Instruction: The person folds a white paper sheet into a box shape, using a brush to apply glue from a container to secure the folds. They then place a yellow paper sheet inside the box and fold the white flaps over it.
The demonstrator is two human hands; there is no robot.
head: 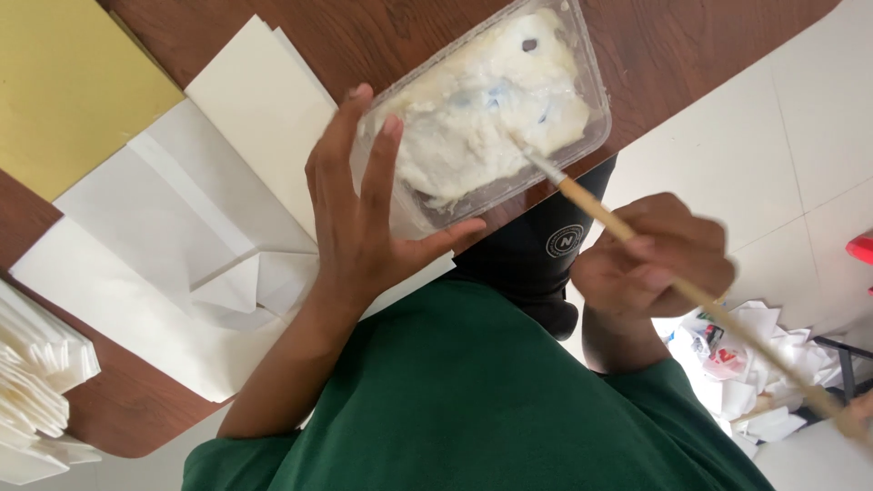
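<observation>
My left hand [359, 214] grips the near end of a clear plastic tub [596, 109] that holds thick white paste [482, 109]. The tub rests at the edge of a dark wooden table [391, 36]. My right hand [650, 259] is closed on a long wooden-handled brush [600, 211]. The brush tip is dipped into the paste near the tub's right side. The handle runs down to the right, past my hand.
White paper sheets [182, 236] lie under and left of my left hand, with a folded white piece [264, 100] above them. A yellow sheet [64, 82] sits at top left. Stacked white paper [36, 382] is at far left. Crumpled paper scraps [737, 364] litter the tiled floor.
</observation>
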